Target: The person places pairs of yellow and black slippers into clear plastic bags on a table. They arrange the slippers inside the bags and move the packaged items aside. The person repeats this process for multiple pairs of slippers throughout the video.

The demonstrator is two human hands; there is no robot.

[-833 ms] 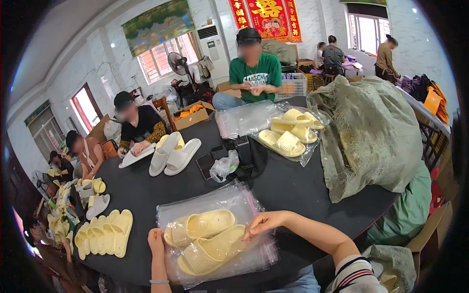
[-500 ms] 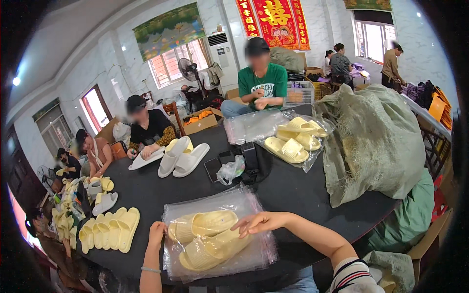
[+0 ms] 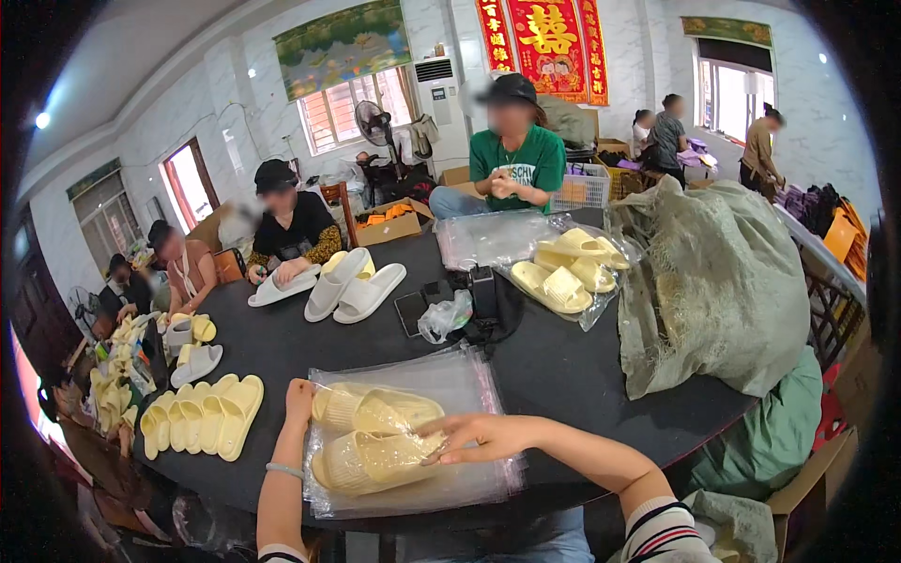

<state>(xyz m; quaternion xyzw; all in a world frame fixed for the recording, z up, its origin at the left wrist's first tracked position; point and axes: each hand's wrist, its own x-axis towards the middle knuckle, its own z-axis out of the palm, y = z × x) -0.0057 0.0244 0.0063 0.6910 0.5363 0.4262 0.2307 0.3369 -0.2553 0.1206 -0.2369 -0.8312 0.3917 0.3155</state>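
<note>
A pair of pale yellow slippers (image 3: 375, 460) lies side by side in a clear plastic bag (image 3: 469, 375), on top of a stack of similar bags in front of me. At the upper left edge of the bag, my left hand (image 3: 299, 400) is closed, its fingers curled and partly hidden against the plastic. My right hand (image 3: 474, 438) reaches in from the right. Its fingers are stretched out and touch the film over the right ends of the slippers.
Several yellow slippers (image 3: 202, 413) stand in a row at left. Grey slippers (image 3: 352, 289) and bagged yellow slippers (image 3: 563, 281) lie farther back. A woven sack (image 3: 713, 281) fills the right side. People sit around the black table (image 3: 563, 375), one in a green shirt (image 3: 526, 159) opposite me.
My right hand has come left and down onto the bagged slippers. The slippers sit closer to the bag's left edge. The whole view has also shifted slightly.
</note>
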